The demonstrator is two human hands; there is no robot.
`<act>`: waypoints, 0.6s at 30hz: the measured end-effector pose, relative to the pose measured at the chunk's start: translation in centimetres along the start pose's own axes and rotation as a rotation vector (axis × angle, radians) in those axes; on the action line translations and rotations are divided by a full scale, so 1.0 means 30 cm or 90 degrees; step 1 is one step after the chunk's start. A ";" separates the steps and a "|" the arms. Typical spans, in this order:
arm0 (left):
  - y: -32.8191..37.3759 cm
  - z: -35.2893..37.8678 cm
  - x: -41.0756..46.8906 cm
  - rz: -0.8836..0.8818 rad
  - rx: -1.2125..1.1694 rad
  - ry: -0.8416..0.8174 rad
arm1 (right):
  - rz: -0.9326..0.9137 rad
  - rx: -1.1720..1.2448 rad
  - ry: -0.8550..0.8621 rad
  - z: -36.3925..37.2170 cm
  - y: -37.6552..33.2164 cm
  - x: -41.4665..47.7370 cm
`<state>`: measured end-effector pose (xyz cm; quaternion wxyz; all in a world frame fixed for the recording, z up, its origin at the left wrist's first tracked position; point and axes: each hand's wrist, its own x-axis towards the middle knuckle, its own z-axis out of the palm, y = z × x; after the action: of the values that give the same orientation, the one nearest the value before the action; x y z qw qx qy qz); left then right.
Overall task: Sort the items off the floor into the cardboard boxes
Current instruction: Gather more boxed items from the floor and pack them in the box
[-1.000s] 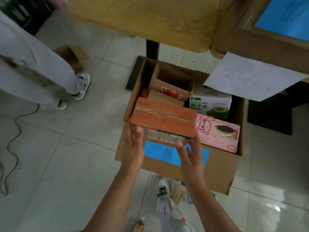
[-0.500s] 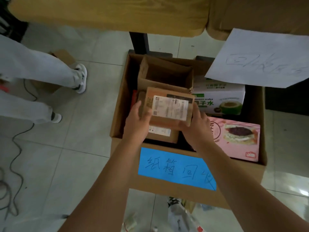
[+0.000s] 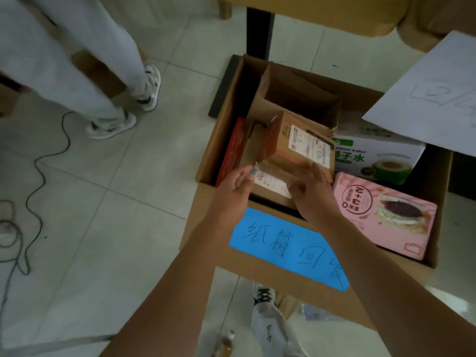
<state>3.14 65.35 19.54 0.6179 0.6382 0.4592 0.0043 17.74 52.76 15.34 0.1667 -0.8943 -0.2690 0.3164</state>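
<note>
A large cardboard box (image 3: 260, 270) with a blue handwritten label (image 3: 283, 244) stands on the tiled floor in front of me. Inside it, a small brown carton (image 3: 296, 143) with a white shipping label lies tilted on top of another labelled carton. My right hand (image 3: 313, 194) has its fingers curled on the small carton's near edge. My left hand (image 3: 235, 188) hovers just left of it, fingers apart and holding nothing. The box also holds an empty open carton (image 3: 301, 96), a white coconut-water box (image 3: 373, 155), a pink cake box (image 3: 386, 215) and a red pack (image 3: 233, 150).
Another person's legs (image 3: 77, 60) and shoes (image 3: 148, 86) stand at the left. A black cable (image 3: 38, 163) snakes over the tiles. A black table leg (image 3: 258, 32) rises behind the box, and a white paper sheet (image 3: 432, 104) hangs over its right corner. A bottle (image 3: 224, 346) lies near my shoe (image 3: 262, 297).
The brown carton went from above the box's front edge down into the box, onto another carton. My left hand has come off it; my right hand stays on its edge.
</note>
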 end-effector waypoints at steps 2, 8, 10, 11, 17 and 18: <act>-0.026 -0.009 -0.048 0.002 -0.010 0.016 | -0.007 0.038 0.047 0.002 -0.023 -0.039; -0.115 -0.057 -0.301 -0.011 -0.036 0.101 | -0.052 0.125 0.072 0.066 -0.116 -0.265; -0.150 -0.073 -0.413 -0.043 -0.080 0.132 | -0.060 0.145 0.051 0.104 -0.134 -0.383; -0.171 -0.081 -0.473 -0.053 -0.095 0.146 | -0.064 0.163 0.036 0.128 -0.139 -0.442; -0.407 -0.063 -0.938 -0.096 -0.061 0.253 | -0.079 0.201 -0.081 0.247 -0.037 -0.868; -0.446 -0.053 -1.018 -0.115 -0.092 0.265 | -0.086 0.199 -0.086 0.254 -0.010 -0.943</act>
<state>-23.22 46.06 26.48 0.5517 0.5340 0.6306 0.1134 -5.88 37.39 23.29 0.3060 -0.8142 -0.2863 0.4019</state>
